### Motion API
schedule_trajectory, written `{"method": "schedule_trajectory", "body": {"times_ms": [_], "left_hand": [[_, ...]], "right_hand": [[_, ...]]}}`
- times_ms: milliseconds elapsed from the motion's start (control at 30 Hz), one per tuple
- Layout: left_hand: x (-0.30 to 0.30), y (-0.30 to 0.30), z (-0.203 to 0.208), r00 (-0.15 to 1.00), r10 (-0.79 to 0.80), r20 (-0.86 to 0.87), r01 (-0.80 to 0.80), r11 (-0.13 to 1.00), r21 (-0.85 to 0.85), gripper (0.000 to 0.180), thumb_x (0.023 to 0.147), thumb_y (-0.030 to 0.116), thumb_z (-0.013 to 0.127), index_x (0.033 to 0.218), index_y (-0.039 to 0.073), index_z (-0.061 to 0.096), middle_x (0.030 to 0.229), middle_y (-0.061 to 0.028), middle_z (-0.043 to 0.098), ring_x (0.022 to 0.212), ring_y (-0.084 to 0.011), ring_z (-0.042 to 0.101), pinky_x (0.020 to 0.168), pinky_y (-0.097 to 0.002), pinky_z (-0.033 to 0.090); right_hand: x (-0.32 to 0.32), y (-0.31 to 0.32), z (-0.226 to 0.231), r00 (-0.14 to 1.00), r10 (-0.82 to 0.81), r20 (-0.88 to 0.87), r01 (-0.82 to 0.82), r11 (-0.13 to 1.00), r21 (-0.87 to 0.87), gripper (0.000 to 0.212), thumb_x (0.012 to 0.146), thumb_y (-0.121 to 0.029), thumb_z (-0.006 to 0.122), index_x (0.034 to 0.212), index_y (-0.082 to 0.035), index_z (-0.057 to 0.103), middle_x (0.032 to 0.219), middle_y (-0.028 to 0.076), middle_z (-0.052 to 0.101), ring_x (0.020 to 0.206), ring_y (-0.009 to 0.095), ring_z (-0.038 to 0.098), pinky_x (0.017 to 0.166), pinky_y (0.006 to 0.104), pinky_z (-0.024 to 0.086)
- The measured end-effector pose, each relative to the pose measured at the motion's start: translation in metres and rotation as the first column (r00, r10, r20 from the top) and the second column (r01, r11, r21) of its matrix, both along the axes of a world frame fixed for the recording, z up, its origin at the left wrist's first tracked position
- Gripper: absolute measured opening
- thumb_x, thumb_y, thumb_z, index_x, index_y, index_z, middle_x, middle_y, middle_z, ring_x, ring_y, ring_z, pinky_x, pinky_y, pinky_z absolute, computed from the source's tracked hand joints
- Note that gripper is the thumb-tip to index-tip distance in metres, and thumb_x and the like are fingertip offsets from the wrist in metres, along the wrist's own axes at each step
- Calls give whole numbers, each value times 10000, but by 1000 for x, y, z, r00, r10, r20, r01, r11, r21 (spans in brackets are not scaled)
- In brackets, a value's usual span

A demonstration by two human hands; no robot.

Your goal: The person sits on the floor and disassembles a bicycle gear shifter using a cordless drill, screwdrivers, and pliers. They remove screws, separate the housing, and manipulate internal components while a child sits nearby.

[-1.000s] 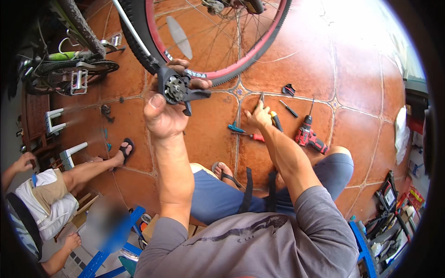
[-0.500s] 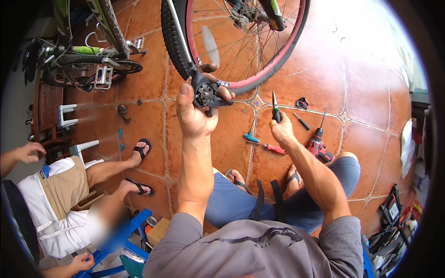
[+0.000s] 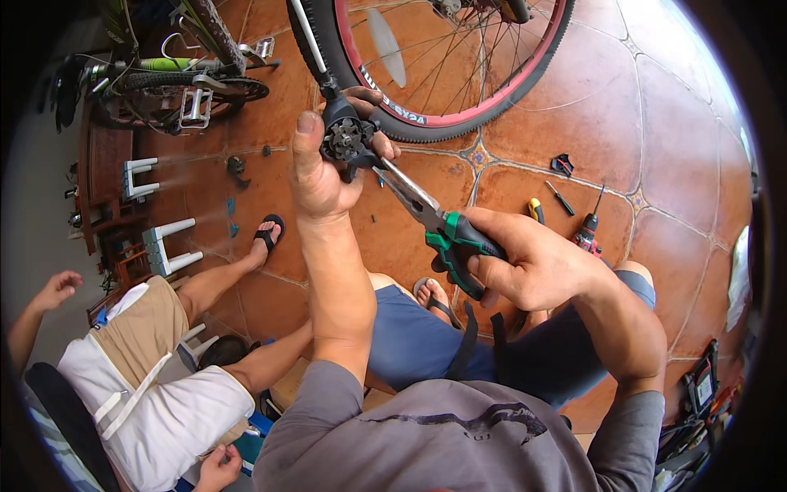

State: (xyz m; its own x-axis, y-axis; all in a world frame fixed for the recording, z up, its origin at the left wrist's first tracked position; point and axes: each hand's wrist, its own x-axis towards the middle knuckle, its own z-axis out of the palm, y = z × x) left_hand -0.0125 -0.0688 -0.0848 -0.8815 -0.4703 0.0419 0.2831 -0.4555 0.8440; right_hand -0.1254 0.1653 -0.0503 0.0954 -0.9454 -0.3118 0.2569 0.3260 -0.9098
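My left hand [image 3: 321, 180] is wrapped around a black bicycle shifter [image 3: 348, 138] with its toothed inner mechanism exposed. A silver bar [image 3: 307, 31] rises from the shifter. Held in my right hand [image 3: 529, 262] are long-nose pliers [image 3: 416, 199] with green and black handles, the handles spread somewhat apart. The pliers' tips point up and left, close to the lever [image 3: 361, 162] at the shifter's lower right side; whether they touch it I cannot tell. Behind the shifter stands a bicycle wheel [image 3: 459, 131] with a red rim and black tyre.
On the tiled floor to the right lie a yellow-and-black handle [image 3: 535, 210], a black screwdriver [image 3: 560, 198], a black plastic part [image 3: 562, 165] and a red-black drill [image 3: 587, 236]. Another bicycle [image 3: 193, 86] stands at the far left. A person [image 3: 156, 369] sits left of me, near white stool legs [image 3: 174, 246].
My right hand has brought the pliers up and left to the shifter, their tips swinging from upward to up-left. My left hand still grips the shifter. The person at left has shifted their legs.
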Motion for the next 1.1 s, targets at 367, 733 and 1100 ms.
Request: {"method": "schedule_trajectory", "body": {"times_ms": [367, 733, 1100], "left_hand": [[10, -15, 8, 998, 56, 42, -47, 981, -189, 585, 892, 435, 573, 992, -141, 593, 1105, -258, 568, 668, -285, 672, 607, -385, 565], [25, -27, 10, 986, 91, 141, -34, 932, -360, 612, 853, 469, 604, 1029, -116, 594, 1128, -213, 541, 673, -260, 659, 657, -404, 537], [31, -29, 15, 978, 123, 166, -52, 923, -380, 573, 841, 419, 638, 1006, -128, 604, 1056, -208, 571, 649, -269, 654, 620, -389, 550]], "right_hand": [[-20, -33, 13, 990, 120, 68, -127, 986, 106, 389, 864, -25, 466, 1249, 20, 498, 992, 100, 631, 798, 148, 606, 631, 289, 562], [-19, -44, 13, 992, 117, 40, -119, 990, 74, 258, 869, -92, 453, 1083, 38, 512, 773, 111, 590, 606, 195, 670, 582, 317, 551], [-20, -54, 9, 985, 171, -11, -171, 985, 32, 243, 871, -127, 472, 1033, 43, 536, 759, 99, 577, 626, 190, 640, 576, 322, 524]]}}
